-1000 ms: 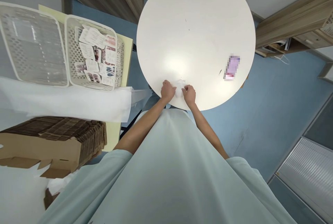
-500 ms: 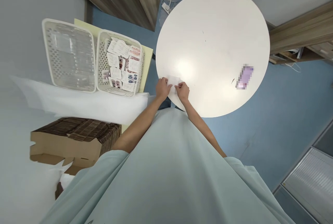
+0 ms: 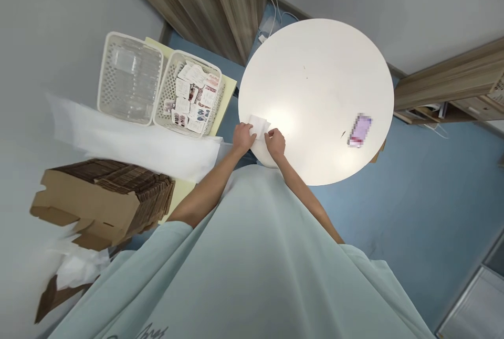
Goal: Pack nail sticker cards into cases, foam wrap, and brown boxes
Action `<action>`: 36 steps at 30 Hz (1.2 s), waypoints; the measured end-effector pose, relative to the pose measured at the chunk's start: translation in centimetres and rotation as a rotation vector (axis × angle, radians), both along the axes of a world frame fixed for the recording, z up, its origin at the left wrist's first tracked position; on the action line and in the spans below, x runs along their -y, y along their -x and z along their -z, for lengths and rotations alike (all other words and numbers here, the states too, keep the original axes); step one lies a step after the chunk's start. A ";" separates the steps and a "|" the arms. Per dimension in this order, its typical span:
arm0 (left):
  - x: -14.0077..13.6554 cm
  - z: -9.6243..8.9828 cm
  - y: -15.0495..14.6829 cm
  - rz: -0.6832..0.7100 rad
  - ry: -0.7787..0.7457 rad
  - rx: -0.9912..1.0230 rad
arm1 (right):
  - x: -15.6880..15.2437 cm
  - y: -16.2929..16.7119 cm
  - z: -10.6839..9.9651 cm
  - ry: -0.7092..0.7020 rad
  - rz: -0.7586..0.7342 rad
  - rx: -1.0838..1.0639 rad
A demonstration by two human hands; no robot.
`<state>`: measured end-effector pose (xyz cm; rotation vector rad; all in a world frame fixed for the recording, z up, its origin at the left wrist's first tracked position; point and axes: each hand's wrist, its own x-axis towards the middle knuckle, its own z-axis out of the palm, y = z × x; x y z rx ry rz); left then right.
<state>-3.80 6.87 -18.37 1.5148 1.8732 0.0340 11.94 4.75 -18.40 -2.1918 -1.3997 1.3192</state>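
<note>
A small white sheet (image 3: 258,126), seemingly folded, lies at the near left edge of the round white table (image 3: 318,82). My left hand (image 3: 243,137) grips its left side, with the thumb over the lower part. At its right side my right hand (image 3: 275,143) is closed, thumb and fingertips pinched at the corner. Whether anything sits inside the folded sheet I cannot tell.
Left of the table stands a white basket (image 3: 179,54) holding several printed cards. Beside it is another basket (image 3: 103,77) of clear plastic packs. White sheeting (image 3: 149,147) and stacked brown cardboard boxes (image 3: 94,197) are nearer. A blurred purple object (image 3: 360,130) lies on the table's right.
The view has shifted and turned a little. The white sheet's upper edge and right corner now stand out more, and my right hand has drawn slightly down from it.
</note>
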 end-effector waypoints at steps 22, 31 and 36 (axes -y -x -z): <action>20.5 -12.4 7.4 -0.510 -0.247 0.197 | 12.0 -0.4 -9.3 -0.154 -0.064 -0.214; 29.1 -14.8 21.1 -0.565 -0.420 0.151 | 17.8 9.0 -12.5 -0.288 -0.126 -0.160; 35.0 -12.4 31.4 -0.574 -0.374 -0.025 | 21.7 15.2 -13.4 -0.328 -0.221 -0.164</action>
